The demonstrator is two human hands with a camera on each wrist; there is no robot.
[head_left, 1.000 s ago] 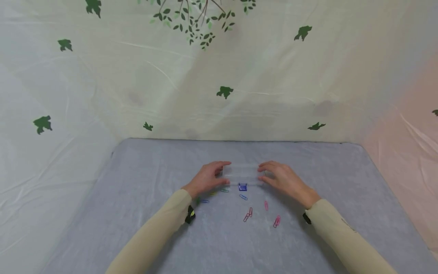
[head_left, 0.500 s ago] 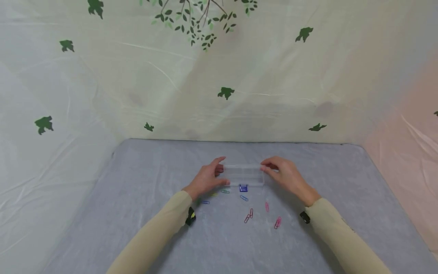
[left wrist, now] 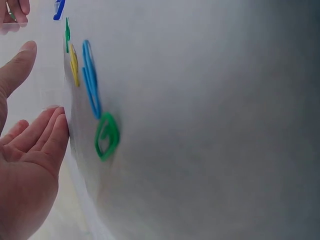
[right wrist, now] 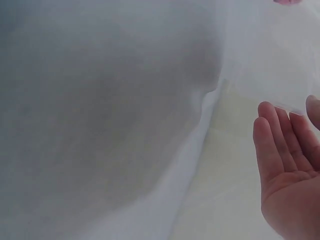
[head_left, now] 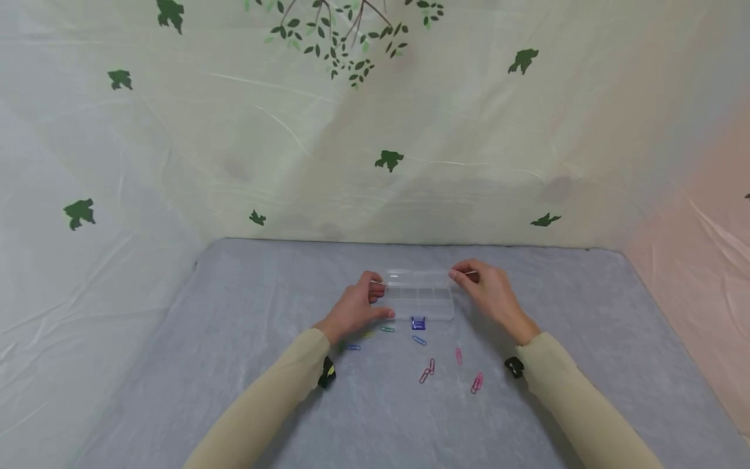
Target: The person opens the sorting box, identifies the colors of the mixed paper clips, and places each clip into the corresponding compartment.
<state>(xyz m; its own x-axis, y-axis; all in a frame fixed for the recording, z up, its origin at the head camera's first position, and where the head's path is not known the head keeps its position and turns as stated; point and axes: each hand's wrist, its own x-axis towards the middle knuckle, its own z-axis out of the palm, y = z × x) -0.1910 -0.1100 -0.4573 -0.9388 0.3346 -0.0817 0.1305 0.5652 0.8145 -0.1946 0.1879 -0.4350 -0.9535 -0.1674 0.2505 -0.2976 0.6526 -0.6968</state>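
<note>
A clear plastic box [head_left: 418, 303] with a blue latch [head_left: 418, 323] on its front sits between both hands. Its transparent lid [head_left: 417, 278] is tilted up and back along the far side. The left hand [head_left: 354, 306] holds the box's left end, thumb at the front corner and fingers behind. At the right end, the right hand [head_left: 492, 293] pinches the raised lid's corner between thumb and fingers. In the right wrist view the fingertips [right wrist: 266, 110] meet the lid's edge. Close in front of the box lie a green paper clip [head_left: 387, 329] and a blue paper clip [head_left: 419, 341].
Nearer the person are a pink paper clip [head_left: 459, 355], two red paper clips [head_left: 428, 370] and an overlapping pink and red pair [head_left: 477, 383]. Beside the left hand lie yellow [left wrist: 74, 65], blue [left wrist: 91, 80] and green [left wrist: 107, 136] clips. A patterned curtain [head_left: 328, 143] hangs behind the grey-covered table [head_left: 263, 417].
The right hand has gone from the box's right end to its lid, lifting it up and away from the person. The left hand has stayed at the left end.
</note>
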